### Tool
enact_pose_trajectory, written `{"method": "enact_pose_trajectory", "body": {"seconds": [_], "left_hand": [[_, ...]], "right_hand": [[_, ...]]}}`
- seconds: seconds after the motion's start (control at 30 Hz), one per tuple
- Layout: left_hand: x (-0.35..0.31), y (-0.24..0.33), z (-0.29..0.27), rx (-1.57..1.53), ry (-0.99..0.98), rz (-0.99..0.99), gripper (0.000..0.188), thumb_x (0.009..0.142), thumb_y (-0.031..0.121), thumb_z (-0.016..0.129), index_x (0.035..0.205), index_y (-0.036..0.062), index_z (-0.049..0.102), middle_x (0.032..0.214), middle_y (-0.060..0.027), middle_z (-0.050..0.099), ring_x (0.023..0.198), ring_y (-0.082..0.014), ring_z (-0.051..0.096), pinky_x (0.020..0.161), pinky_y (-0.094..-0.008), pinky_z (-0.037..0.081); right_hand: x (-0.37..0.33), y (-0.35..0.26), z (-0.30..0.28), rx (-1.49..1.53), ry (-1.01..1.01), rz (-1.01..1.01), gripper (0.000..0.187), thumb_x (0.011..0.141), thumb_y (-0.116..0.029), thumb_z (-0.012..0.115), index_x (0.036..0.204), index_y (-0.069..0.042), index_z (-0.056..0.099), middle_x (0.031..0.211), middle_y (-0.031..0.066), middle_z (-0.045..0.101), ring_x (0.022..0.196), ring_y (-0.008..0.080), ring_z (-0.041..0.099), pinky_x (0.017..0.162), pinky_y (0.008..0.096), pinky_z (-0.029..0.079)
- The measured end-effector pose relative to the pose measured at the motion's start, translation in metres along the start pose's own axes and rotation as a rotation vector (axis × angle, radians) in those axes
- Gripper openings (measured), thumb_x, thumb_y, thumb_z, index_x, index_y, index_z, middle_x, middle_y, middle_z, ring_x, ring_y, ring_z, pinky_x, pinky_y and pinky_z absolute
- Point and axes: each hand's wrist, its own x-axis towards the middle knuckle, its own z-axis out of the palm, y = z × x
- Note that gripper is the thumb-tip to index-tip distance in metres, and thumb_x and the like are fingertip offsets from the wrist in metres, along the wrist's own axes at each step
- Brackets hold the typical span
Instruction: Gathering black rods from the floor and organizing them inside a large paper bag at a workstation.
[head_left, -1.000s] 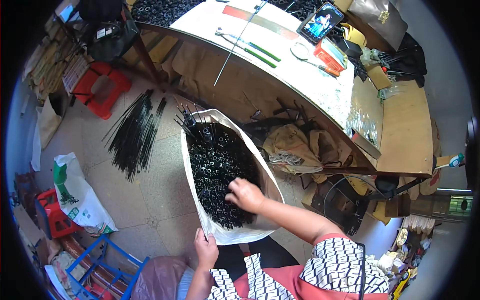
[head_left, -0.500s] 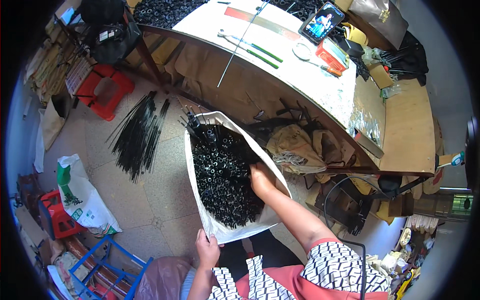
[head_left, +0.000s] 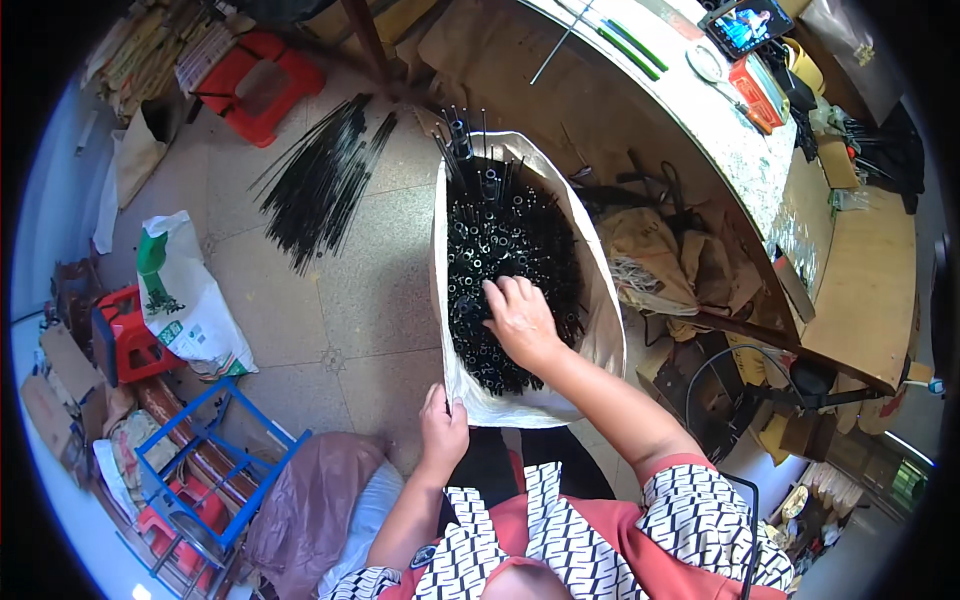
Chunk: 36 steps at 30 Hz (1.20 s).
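Pinching the sack rim (head_left: 515, 409) with my left hand (head_left: 443, 435), I hold my loosely spread right hand (head_left: 525, 322) over upright black tubes (head_left: 495, 235).

Viewed remotely, I record a speckled tile floor (head_left: 385, 385), a pale bluish wall (head_left: 62, 235) at left, and a white-topped workbench (head_left: 745, 165) at upper right, its surface brightly lit. I note a red plastic stool (head_left: 290, 70), upper left, and a blue metal frame (head_left: 186, 418), lower left.
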Motion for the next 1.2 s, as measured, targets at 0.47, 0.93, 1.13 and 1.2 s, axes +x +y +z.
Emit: {"method": "enact_pose_trajectory", "body": {"seconds": [0.47, 0.93, 1.13, 1.2], "left_hand": [[-0.004, -0.009, 0.001, 0.007, 0.003, -0.042, 0.015, 0.082, 0.004, 0.05, 0.094, -0.0048, 0.054, 0.087, -0.0219, 0.055, 0.082, -0.0405, 0.055, 0.074, -0.0435, 0.044], [-0.003, 0.017, -0.011, -0.101, -0.01, -0.283, 0.014, 0.081, 0.001, 0.049, 0.092, -0.0054, 0.055, 0.085, -0.0211, 0.055, 0.077, -0.0392, 0.059, 0.067, -0.0461, 0.048], [-0.016, -0.006, -0.019, 0.158, -0.005, -0.119, 0.015, 0.079, 0.002, 0.054, 0.093, -0.0044, 0.055, 0.087, -0.0207, 0.057, 0.083, -0.0382, 0.059, 0.074, -0.0445, 0.047], [-0.019, -0.009, -0.017, 0.132, 0.011, -0.161, 0.015, 0.078, 0.002, 0.055, 0.092, -0.0039, 0.055, 0.087, -0.021, 0.057, 0.084, -0.0384, 0.058, 0.075, -0.0446, 0.046]], "right_hand": [[-0.003, 0.019, 0.046, 0.085, -0.123, 0.014, 0.024, 0.072, -0.014, 0.071, 0.088, 0.0, 0.061, 0.1, 0.0175, 0.056, 0.097, 0.0368, 0.052, 0.088, 0.0436, 0.044], [-0.084, 0.119, -0.019, -0.295, -0.458, 0.12, 0.031, 0.08, 0.007, 0.044, 0.108, 0.004, 0.057, 0.104, 0.0252, 0.061, 0.093, 0.0356, 0.062, 0.086, 0.0376, 0.05], [-0.05, 0.14, -0.03, -0.139, -0.3, 0.61, 0.027, 0.085, -0.01, 0.05, 0.109, -0.003, 0.061, 0.11, 0.0147, 0.064, 0.085, 0.0335, 0.064, 0.072, 0.0352, 0.053], [-0.056, 0.111, -0.011, -0.464, -0.507, 0.152, 0.018, 0.085, -0.005, 0.05, 0.098, 0.0, 0.059, 0.098, 0.0188, 0.066, 0.092, 0.0344, 0.064, 0.068, 0.0367, 0.055]]}}
